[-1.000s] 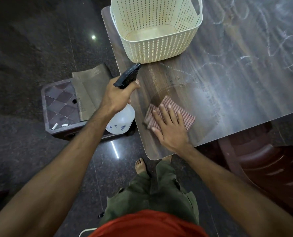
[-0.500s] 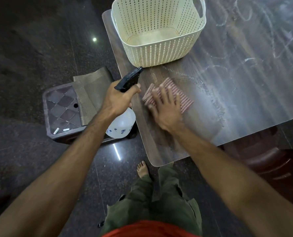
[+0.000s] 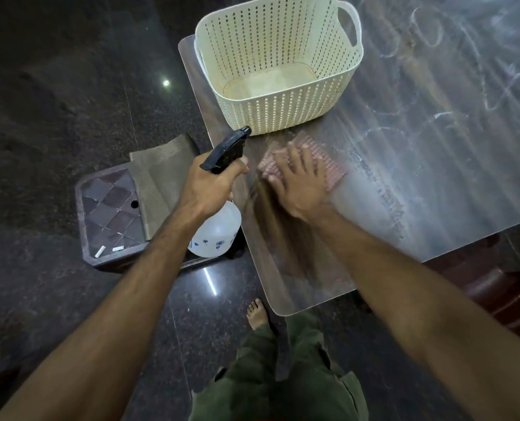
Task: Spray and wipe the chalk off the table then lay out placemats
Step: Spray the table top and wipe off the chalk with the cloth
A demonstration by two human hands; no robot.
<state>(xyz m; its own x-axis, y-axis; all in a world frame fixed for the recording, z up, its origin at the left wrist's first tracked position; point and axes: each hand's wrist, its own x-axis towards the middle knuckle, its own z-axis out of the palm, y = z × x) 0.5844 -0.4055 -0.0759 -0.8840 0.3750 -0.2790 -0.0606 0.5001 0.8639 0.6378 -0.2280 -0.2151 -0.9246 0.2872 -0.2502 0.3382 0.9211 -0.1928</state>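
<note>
A dark wood-grain surface (image 3: 404,183) fills the right and upper right of the frame, with white chalk marks (image 3: 429,34) scrawled across its upper right part. A red-and-white checked cloth (image 3: 328,165) is pressed flat onto the surface at the centre of the frame by the right hand (image 3: 298,180), whose fingers are spread straight over it; hand and cloth are blurred. Just left of it, a spray bottle (image 3: 219,226) is gripped at its black trigger head by the left hand (image 3: 210,186), the fingers being curled round the neck, with the translucent body hanging below the hand beside the surface's left edge. A cream perforated basket (image 3: 283,110) is set on the surface at the top centre, just above the cloth, and is seen to hold nothing. At the left of centre, lower than the surface, a dark stool (image 3: 107,208) with a diamond-patterned top is seen, with folded brownish placemats (image 3: 161,177) lying across its right side and two short chalk pieces (image 3: 100,252) at its lower edge. Dark polished floor (image 3: 55,117) is seen on the left of the frame.
</note>
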